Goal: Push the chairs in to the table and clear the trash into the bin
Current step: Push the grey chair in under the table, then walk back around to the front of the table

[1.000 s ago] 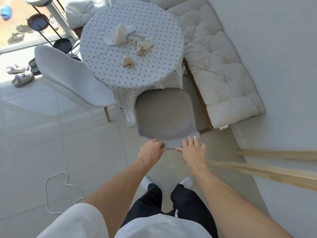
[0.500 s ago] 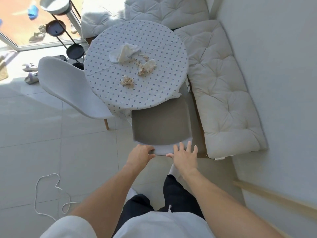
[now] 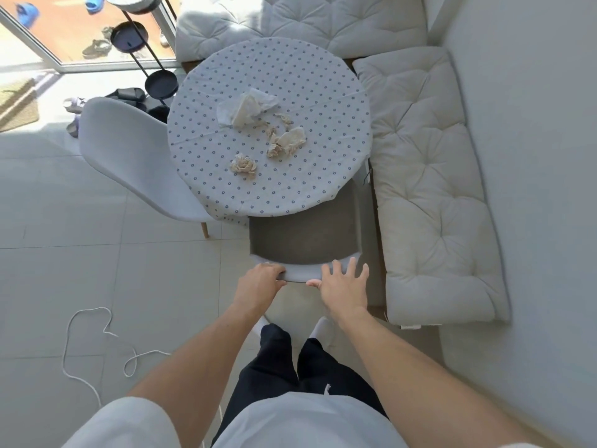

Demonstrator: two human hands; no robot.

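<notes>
A grey chair (image 3: 305,236) stands right in front of me, its seat partly under the round table (image 3: 326,92) with a dotted cloth. My left hand (image 3: 260,282) is curled over the top edge of the chair's back. My right hand (image 3: 342,282) rests flat on that edge with the fingers spread. A second white chair (image 3: 135,160) stands at the table's left side, angled outward. Crumpled paper trash lies on the table: a white tissue (image 3: 245,108), a beige wad (image 3: 287,142) and a small ball (image 3: 244,164). No bin is in view.
A cushioned bench (image 3: 426,176) runs along the wall on the right and behind the table. A black tiered stand (image 3: 145,50) and shoes (image 3: 74,105) sit at the back left. A white cord (image 3: 93,344) lies on the tiled floor at my left.
The grey chair has slid forward under the table with both hands on its back. I have stepped closer to the table, and my right hand's fingers have spread.
</notes>
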